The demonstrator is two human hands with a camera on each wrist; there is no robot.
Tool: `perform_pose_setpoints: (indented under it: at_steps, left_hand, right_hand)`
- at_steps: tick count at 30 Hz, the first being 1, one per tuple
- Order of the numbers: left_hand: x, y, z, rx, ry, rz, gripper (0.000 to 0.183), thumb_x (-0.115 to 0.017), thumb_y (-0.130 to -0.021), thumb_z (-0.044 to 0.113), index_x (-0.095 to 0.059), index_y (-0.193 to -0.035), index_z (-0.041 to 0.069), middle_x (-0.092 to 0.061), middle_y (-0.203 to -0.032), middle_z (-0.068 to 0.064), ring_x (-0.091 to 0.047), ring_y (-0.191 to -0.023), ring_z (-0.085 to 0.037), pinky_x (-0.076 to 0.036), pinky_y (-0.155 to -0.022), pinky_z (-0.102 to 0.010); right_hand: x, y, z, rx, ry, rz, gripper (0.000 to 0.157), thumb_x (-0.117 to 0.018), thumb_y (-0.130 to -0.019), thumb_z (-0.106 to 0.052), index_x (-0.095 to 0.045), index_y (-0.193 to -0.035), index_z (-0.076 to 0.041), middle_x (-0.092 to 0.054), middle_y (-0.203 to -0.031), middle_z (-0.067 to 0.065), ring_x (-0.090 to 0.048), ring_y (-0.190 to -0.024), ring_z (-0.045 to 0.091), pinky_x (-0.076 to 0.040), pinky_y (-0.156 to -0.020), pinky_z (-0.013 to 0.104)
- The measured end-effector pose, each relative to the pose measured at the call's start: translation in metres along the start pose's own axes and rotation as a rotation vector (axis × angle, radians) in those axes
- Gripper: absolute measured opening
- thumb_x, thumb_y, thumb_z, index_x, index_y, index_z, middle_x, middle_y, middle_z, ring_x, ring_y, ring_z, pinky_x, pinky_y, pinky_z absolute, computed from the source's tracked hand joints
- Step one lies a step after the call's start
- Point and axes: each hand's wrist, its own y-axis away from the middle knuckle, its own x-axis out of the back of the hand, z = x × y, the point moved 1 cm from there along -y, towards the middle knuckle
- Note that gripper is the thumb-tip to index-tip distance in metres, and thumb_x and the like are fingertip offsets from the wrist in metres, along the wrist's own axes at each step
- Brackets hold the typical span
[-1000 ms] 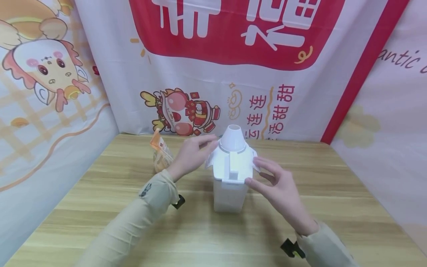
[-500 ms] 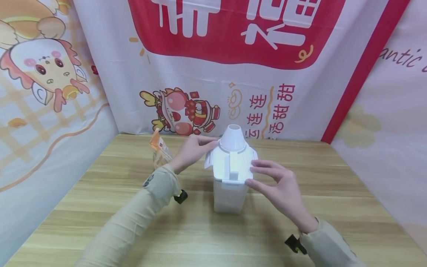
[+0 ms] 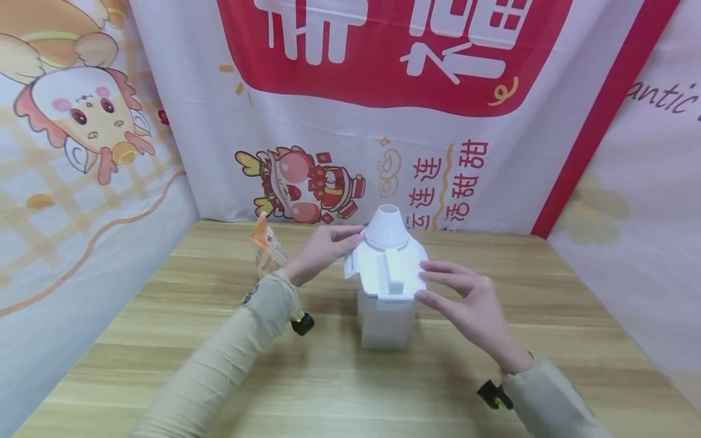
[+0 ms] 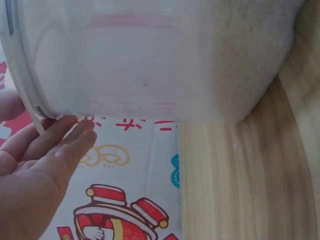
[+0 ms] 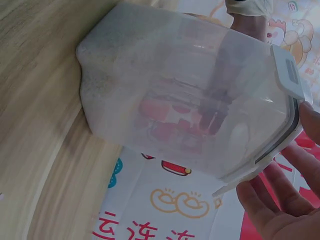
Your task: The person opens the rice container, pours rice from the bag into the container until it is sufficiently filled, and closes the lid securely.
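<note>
A tall translucent storage container [image 3: 386, 322] stands on the table, with pale grains [image 4: 250, 55] in its lower part. Its white lid [image 3: 378, 274] carries a cone-shaped spout [image 3: 387, 228] and side flaps. My left hand [image 3: 323, 252] is at the lid's far left edge. In the left wrist view its fingers lie beneath a projecting flap [image 4: 31, 107], with the thumb on the other side. My right hand [image 3: 468, 298] holds the lid's right edge, thumb at the near corner and fingers along the side flap [image 5: 240, 182].
An orange-topped snack-like bag [image 3: 268, 246] stands left of the container, partly behind my left wrist. The wooden table [image 3: 328, 395] ends at a printed cloth backdrop [image 3: 328, 121], with more printed cloth on both sides.
My right fingers have shifted from beside the outward flap onto the lid's edge. My left fingers have straightened slightly at the far left edge. The head view has shifted a little.
</note>
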Motion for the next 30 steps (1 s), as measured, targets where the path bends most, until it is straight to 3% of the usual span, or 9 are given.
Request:
perform_pose_setpoints:
  at_steps: [7,12,18,21,26,30]
  left_hand:
    - [-0.006,0.003,-0.004,0.012,0.102,0.019,0.042,-0.066,-0.095,0.036,-0.063,-0.133,0.018,-0.061,-0.131,0.002,-0.059,-0.114,-0.016,-0.051,-0.094,-0.036]
    - [-0.014,0.011,-0.001,0.012,0.111,0.103,0.038,-0.065,-0.097,0.032,-0.064,-0.132,0.017,-0.062,-0.13,0.004,-0.058,-0.116,-0.014,-0.05,-0.095,-0.033]
    - [-0.022,0.024,0.007,0.004,0.11,0.219,0.037,-0.065,-0.097,0.026,-0.063,-0.131,0.013,-0.064,-0.128,0.0,-0.06,-0.114,-0.015,-0.049,-0.096,-0.033]
    - [-0.024,0.03,0.008,0.022,0.106,0.267,0.036,-0.066,-0.096,0.027,-0.064,-0.13,0.014,-0.065,-0.126,0.0,-0.06,-0.113,-0.013,-0.049,-0.097,-0.034]
    - [-0.026,0.038,0.009,0.043,0.12,0.314,0.037,-0.068,-0.095,0.029,-0.065,-0.128,0.014,-0.065,-0.125,0.0,-0.06,-0.113,-0.013,-0.049,-0.096,-0.034]
    - [-0.027,0.038,0.009,0.058,0.131,0.328,0.038,-0.069,-0.094,0.031,-0.066,-0.128,0.014,-0.065,-0.124,0.001,-0.06,-0.113,-0.014,-0.049,-0.096,-0.033]
  right_hand:
    - [0.009,-0.004,0.014,0.024,-0.103,-0.063,0.034,-0.079,-0.085,-0.015,-0.072,-0.117,-0.01,-0.063,-0.128,0.0,-0.055,-0.122,0.015,-0.043,-0.1,0.026]
    - [0.015,-0.008,0.027,0.069,-0.167,-0.11,0.034,-0.077,-0.086,-0.008,-0.071,-0.119,-0.01,-0.062,-0.131,0.002,-0.054,-0.124,0.018,-0.045,-0.098,0.028]
    - [0.022,-0.016,0.039,0.022,-0.231,-0.174,0.034,-0.076,-0.088,-0.013,-0.071,-0.122,-0.014,-0.059,-0.135,0.001,-0.055,-0.123,0.02,-0.051,-0.091,0.033]
    - [0.023,-0.019,0.042,-0.07,-0.302,-0.173,0.034,-0.076,-0.088,-0.016,-0.071,-0.122,-0.011,-0.06,-0.134,0.003,-0.055,-0.123,0.022,-0.051,-0.092,0.034]
    - [0.021,-0.013,0.035,-0.329,-0.399,-0.119,0.047,-0.073,-0.09,-0.028,-0.063,-0.132,-0.008,-0.061,-0.133,0.005,-0.054,-0.123,0.021,-0.048,-0.096,0.031]
    - [0.015,-0.004,0.023,-0.519,-0.577,-0.071,0.058,-0.073,-0.091,-0.027,-0.054,-0.137,0.002,-0.058,-0.135,0.012,-0.057,-0.121,0.021,-0.047,-0.099,0.033]
